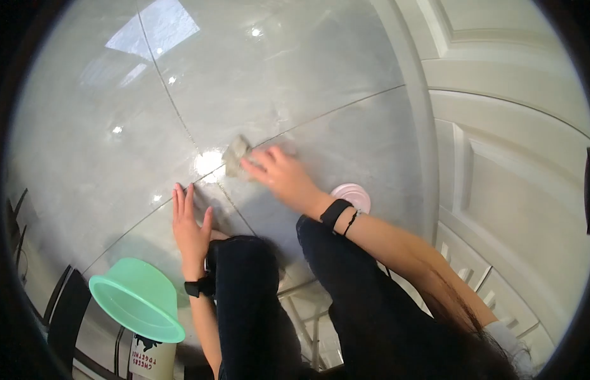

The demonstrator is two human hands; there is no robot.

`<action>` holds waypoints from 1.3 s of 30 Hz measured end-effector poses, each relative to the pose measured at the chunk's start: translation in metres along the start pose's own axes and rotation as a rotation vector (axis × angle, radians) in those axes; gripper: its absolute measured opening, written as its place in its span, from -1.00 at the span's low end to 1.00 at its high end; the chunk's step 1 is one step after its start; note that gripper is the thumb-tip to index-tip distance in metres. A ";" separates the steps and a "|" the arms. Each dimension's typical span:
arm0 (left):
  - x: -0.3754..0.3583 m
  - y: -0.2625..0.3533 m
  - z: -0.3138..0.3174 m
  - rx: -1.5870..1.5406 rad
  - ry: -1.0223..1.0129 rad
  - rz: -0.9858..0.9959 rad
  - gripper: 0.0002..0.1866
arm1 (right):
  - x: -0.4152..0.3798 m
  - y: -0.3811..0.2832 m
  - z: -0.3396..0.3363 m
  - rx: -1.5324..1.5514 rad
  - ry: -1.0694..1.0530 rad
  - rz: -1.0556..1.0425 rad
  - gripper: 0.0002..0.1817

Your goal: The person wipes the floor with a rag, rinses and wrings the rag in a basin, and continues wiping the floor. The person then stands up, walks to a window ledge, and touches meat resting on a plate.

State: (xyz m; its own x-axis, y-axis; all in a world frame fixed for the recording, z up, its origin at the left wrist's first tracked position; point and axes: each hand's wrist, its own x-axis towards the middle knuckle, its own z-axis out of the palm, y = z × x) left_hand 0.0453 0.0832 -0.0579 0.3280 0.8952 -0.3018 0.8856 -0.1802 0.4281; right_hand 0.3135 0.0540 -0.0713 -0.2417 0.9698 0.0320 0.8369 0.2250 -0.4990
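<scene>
My right hand [281, 177] reaches forward over the grey tiled floor [333, 149], a black band and a thin bracelet on its wrist. Its fingers are closed on a crumpled greyish-beige cloth [236, 156], which lies against the tiles close to where the joint lines cross. To the left, my left hand [192, 235] is open, fingers stretched forward with the tips at a joint line. It holds nothing. A bright light reflection shines on the tile between the two hands.
A green plastic basin [131, 266] sits tilted at lower left, above a white container [152, 358] with printed lettering. A round pink dish-like thing [352, 196] lies beside my right wrist. White panelled doors [517, 171] line the right side. Dark furniture parts [67, 310] stand far left.
</scene>
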 end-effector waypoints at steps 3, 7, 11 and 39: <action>-0.001 -0.001 0.002 -0.029 0.018 0.030 -0.37 | -0.004 -0.030 0.029 0.157 -0.007 -0.052 -0.52; -0.004 0.007 -0.004 -0.260 -0.002 0.036 -0.55 | 0.001 -0.027 0.015 0.965 -0.335 0.463 -0.56; -0.017 0.041 -0.019 -0.460 -0.053 -0.004 -0.54 | 0.020 -0.022 -0.028 1.693 -0.304 0.812 -0.49; -0.160 -0.080 -0.165 -1.143 0.861 -0.421 -0.47 | 0.012 -0.060 -0.023 1.117 -0.028 0.756 -0.71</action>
State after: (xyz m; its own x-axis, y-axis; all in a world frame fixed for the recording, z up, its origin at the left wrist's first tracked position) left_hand -0.1324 0.0222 0.0966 -0.5301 0.8325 -0.1611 0.0000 0.1900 0.9818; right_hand 0.2714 0.0540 -0.0208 0.0767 0.8161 -0.5728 -0.0724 -0.5684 -0.8195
